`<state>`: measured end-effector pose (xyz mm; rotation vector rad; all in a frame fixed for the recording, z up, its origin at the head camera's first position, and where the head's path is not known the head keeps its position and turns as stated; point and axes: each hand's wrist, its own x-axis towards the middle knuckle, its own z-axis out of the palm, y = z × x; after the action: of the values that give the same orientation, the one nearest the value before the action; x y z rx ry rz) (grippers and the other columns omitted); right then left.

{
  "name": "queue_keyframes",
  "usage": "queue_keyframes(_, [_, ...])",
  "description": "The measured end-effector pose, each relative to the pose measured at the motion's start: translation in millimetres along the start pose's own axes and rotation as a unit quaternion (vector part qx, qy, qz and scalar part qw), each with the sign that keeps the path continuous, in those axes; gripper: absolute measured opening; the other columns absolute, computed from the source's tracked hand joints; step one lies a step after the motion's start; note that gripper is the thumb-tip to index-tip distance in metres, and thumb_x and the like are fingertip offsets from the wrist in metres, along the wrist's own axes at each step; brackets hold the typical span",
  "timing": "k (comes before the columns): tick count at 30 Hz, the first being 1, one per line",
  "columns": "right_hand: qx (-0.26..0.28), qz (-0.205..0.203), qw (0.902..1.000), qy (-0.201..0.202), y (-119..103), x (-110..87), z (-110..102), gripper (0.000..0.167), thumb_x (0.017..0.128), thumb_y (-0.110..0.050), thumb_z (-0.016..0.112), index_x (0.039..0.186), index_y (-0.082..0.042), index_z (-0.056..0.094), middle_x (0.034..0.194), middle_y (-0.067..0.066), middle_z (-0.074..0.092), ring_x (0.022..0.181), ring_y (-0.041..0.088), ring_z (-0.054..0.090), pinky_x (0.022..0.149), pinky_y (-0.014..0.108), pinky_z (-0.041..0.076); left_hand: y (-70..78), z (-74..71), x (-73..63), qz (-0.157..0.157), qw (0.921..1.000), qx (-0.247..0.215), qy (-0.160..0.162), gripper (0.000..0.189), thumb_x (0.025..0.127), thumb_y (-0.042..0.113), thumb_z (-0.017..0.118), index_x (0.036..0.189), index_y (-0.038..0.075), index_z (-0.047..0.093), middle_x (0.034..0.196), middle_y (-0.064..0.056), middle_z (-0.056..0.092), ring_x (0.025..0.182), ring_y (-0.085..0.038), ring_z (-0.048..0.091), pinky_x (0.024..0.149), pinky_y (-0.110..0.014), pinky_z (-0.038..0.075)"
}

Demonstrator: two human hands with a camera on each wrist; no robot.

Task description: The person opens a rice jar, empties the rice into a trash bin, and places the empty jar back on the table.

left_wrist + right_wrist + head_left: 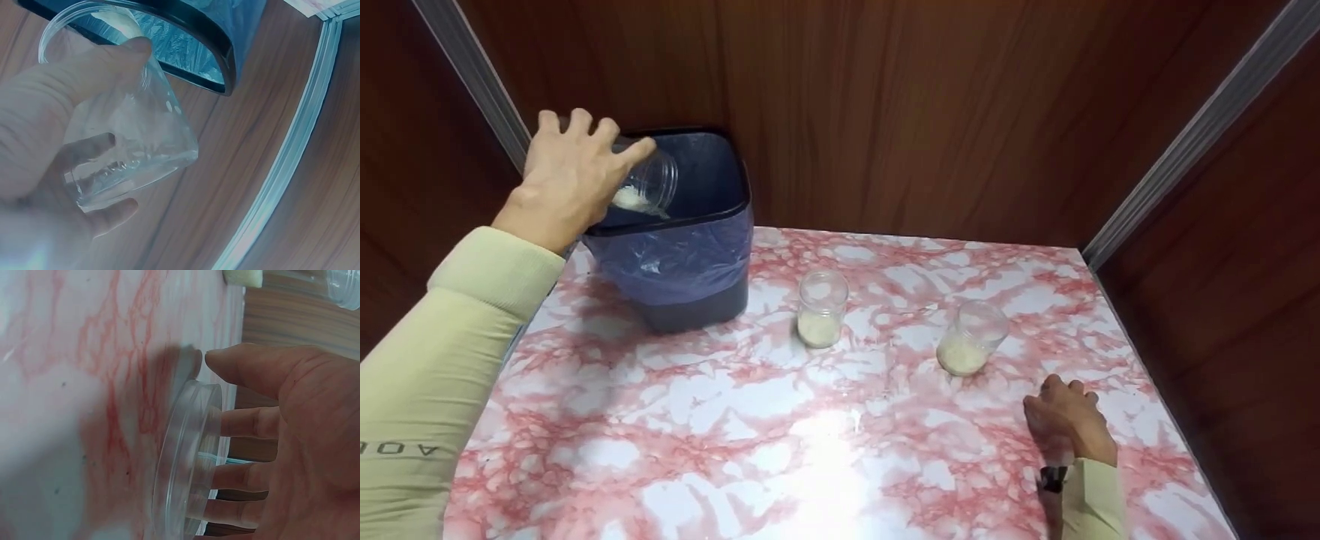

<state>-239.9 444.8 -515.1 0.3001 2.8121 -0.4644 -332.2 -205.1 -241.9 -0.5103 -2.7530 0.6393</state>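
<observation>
Fingers of the left hand (570, 176) are clamped round a clear jar (664, 176), tilted over the bin (705, 309) at far left; its mouth is best kept well inside and tipped slowly, so that no white grains (630, 199) are spilled. The left arm (442, 352) is stretched forward, back of the hand uppermost; at near right, the right hand's (1071, 416) fingers are spread at a clear lid (183, 461).

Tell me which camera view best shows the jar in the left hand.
Left wrist: it shows the jar close up, side and base visible, though the left hand partly covers it. The head view shows mainly its mouth and pale contents; right wrist doesn't show it.
</observation>
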Motion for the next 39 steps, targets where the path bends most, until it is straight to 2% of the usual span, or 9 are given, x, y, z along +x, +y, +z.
queue_keyframes(5, [0.009,0.004,0.9999,-0.005,-0.1,-3.0,0.2,0.055,0.091,-0.040,0.051,0.126,0.001,0.048,0.120,0.032,0.044,0.103,0.051,0.037,0.069,0.058,0.041,7.4,-2.9,6.5,0.009,0.9998,0.014,0.004,0.067,0.080,0.008,0.070,0.139,0.017,0.040,0.127,-0.033,0.047,0.119,-0.057,0.041,0.096,-0.073,0.034])
queue_keyframes(13, [0.017,0.011,0.9998,0.001,-1.8,-3.9,1.5,0.052,0.091,-0.039,0.051,0.127,-0.002,0.047,0.119,0.030,0.043,0.103,0.048,0.037,0.070,0.057,0.040,16.2,-4.2,15.7,0.031,0.9969,0.063,-0.036,0.065,0.082,0.009,0.069,0.139,0.016,0.040,0.133,-0.035,0.043,0.125,-0.058,0.036,0.100,-0.073,0.031])
queue_keyframes(19, [0.021,0.010,0.9997,-0.011,-1.0,-2.7,3.3,0.052,0.092,-0.041,0.050,0.127,-0.003,0.048,0.121,0.029,0.043,0.102,0.047,0.037,0.071,0.056,0.040,20.9,-4.3,22.0,0.080,0.9813,0.146,-0.096,0.063,0.086,0.012,0.066,0.143,0.015,0.040,0.137,-0.039,0.038,0.128,-0.061,0.033,0.101,-0.074,0.029])
queue_keyframes(26, [0.020,0.010,0.9995,-0.024,-0.3,-3.4,-0.7,0.049,0.092,-0.041,0.050,0.125,-0.004,0.049,0.117,0.027,0.041,0.101,0.046,0.035,0.069,0.054,0.040,32.4,-2.2,29.9,0.107,0.9655,0.197,-0.132,0.064,0.089,0.020,0.065,0.147,0.018,0.038,0.143,-0.033,0.038,0.131,-0.057,0.032,0.106,-0.074,0.024])
queue_keyframes(30, [0.010,0.004,0.9998,-0.018,-0.3,-3.2,-0.1,0.050,0.091,-0.042,0.053,0.124,-0.004,0.050,0.116,0.027,0.043,0.100,0.045,0.036,0.068,0.052,0.040,37.3,1.2,32.7,0.118,0.9613,0.202,-0.146,0.061,0.090,0.018,0.063,0.147,0.018,0.040,0.142,-0.031,0.040,0.129,-0.056,0.034,0.107,-0.074,0.022])
queue_keyframes(36, [0.002,0.005,1.0000,-0.003,0.7,-2.4,2.0,0.049,0.090,-0.040,0.054,0.122,-0.003,0.051,0.118,0.028,0.045,0.103,0.048,0.038,0.069,0.054,0.040,33.7,4.2,40.2,0.096,0.9689,0.164,-0.159,0.045,0.092,0.012,0.056,0.137,0.014,0.049,0.138,-0.030,0.045,0.126,-0.055,0.039,0.108,-0.074,0.021])
queue_keyframes(39, [0.001,0.006,1.0000,-0.003,1.6,-2.5,1.1,0.049,0.090,-0.041,0.053,0.122,-0.003,0.051,0.118,0.028,0.045,0.104,0.048,0.038,0.070,0.055,0.040,33.2,5.0,41.4,0.089,0.9696,0.148,-0.173,0.041,0.093,0.010,0.055,0.134,0.013,0.053,0.135,-0.029,0.048,0.124,-0.053,0.041,0.109,-0.073,0.021])
